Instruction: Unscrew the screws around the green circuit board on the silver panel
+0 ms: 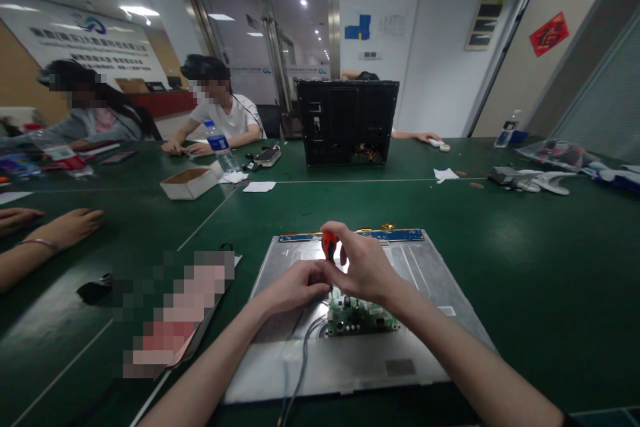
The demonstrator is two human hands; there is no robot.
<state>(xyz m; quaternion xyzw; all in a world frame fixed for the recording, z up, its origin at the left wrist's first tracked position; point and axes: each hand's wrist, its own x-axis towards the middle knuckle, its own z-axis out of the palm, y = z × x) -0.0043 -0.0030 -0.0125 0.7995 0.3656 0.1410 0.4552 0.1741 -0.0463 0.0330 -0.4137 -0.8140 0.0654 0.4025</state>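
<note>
Red-handled screwdriver (329,245) pinched in right hand (367,261) grip, near-upright at circuit board (364,317) on metal panel (350,365); left hand (299,285) by shaft, grip unclear; likely screw-turning, calling for steady aligned pressure.

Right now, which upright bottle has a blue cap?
The clear plastic bottle beside the open white box; the red-labelled bottle is red-capped, the rightmost bottle whitish-capped.

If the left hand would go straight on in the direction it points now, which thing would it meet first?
Most likely the right hand, which grips the red screwdriver just beyond the left hand; depth and contact there are unclear.
</note>
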